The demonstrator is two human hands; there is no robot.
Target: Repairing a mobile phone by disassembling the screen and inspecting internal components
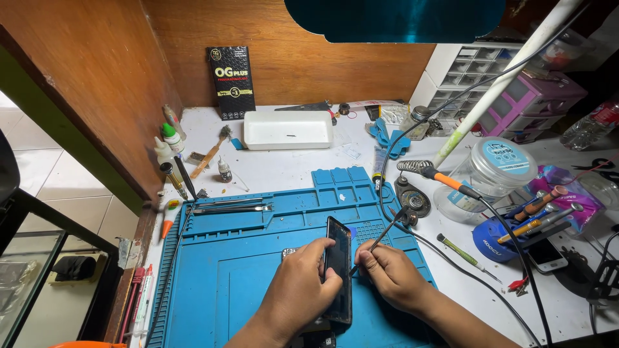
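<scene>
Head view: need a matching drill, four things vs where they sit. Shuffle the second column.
Things:
1. phone
2. white tray
3. soldering iron
4. tweezers

Places:
A. along the top edge of the blue mat
B. at the back of the bench, by the wooden wall
C. on edge between the left hand and the right hand
D. right of the mat, on its coil stand

Pairs: 1-C, 2-B, 3-D, 4-A
</scene>
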